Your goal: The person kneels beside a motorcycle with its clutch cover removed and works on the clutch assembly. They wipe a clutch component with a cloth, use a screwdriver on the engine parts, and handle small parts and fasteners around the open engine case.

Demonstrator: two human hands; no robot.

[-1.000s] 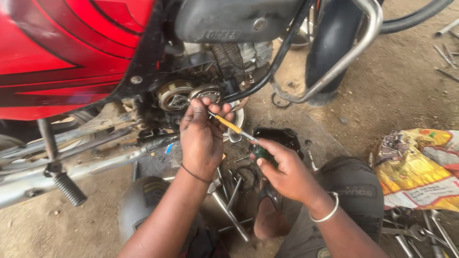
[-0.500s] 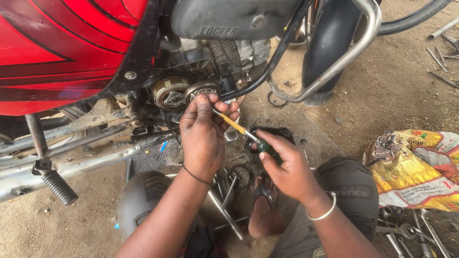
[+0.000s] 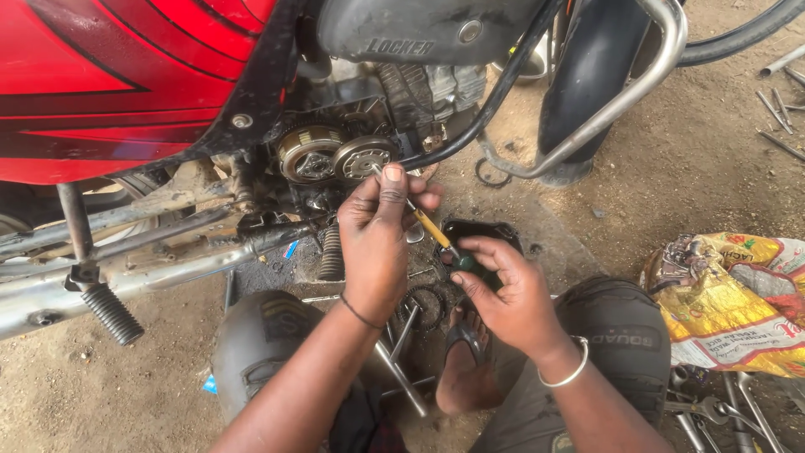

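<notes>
The right hand is closed around the dark green handle of a screwdriver, whose yellow shank runs up and to the left toward the open engine of a red motorcycle. The left hand is raised in front of the engine, its fingertips pinched on the metal end of the screwdriver just below the round clutch assembly. A second toothed round part sits right beside the clutch, on its left. The tip itself is hidden by the fingers, so whether it touches the clutch cannot be told.

Below the hands, on the dirt floor, lie a loose sprocket, several metal rods and a black oil tray, all close together between the person's knees. A sandalled foot rests just under the right hand. The footpeg with its ribbed rubber sticks out at the left edge of the floor. A crumpled yellow sack lies at the right edge, with wrenches beside it near the bottom right corner. The chrome crash guard curves in front of the front tyre.
</notes>
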